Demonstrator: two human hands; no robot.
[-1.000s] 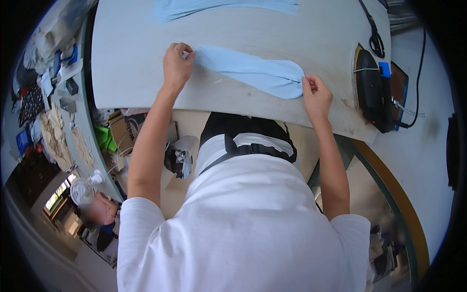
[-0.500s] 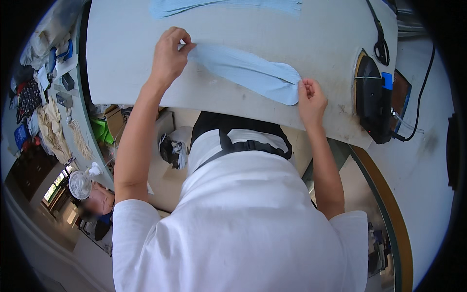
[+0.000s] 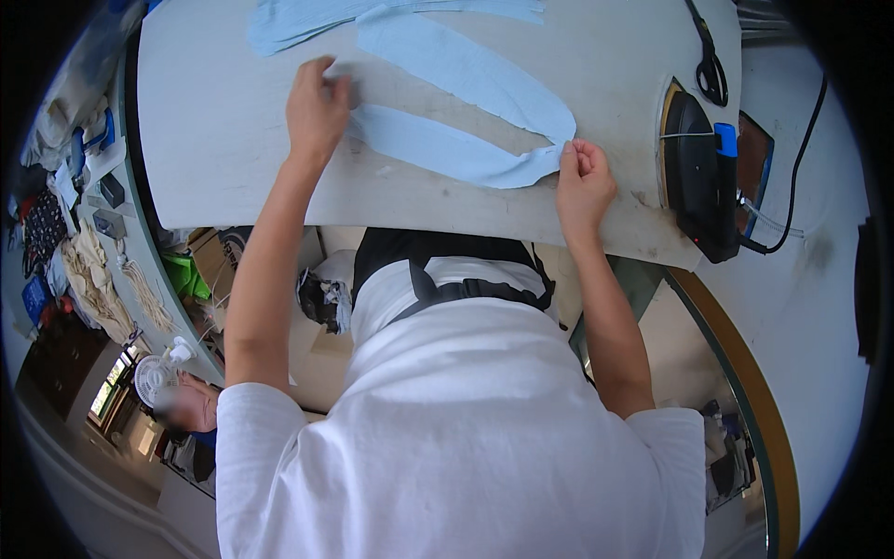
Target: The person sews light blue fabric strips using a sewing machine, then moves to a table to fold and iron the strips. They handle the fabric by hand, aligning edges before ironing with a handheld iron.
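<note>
A light blue fabric piece lies on the pale padded table in a sideways V, with a far strip and a near strip meeting at the right. Thumb and fingers of my right hand pinch it at that meeting corner. My left hand hovers by the left end of the near strip, thumb and fingers apart and slightly blurred, holding nothing that I can see. Beyond it, more light blue fabric lies flat at the far edge, close to the far strip's end.
A black iron with a blue part stands at the table's right, its cord trailing off right. Black scissors lie beyond it. On the left, a side table holds cloth and small boxes. A person sits near a white fan at lower left.
The fabric piece has opened from one folded band into two strips spread in a V. My left hand has let go of its left end; my right hand keeps its pinch.
</note>
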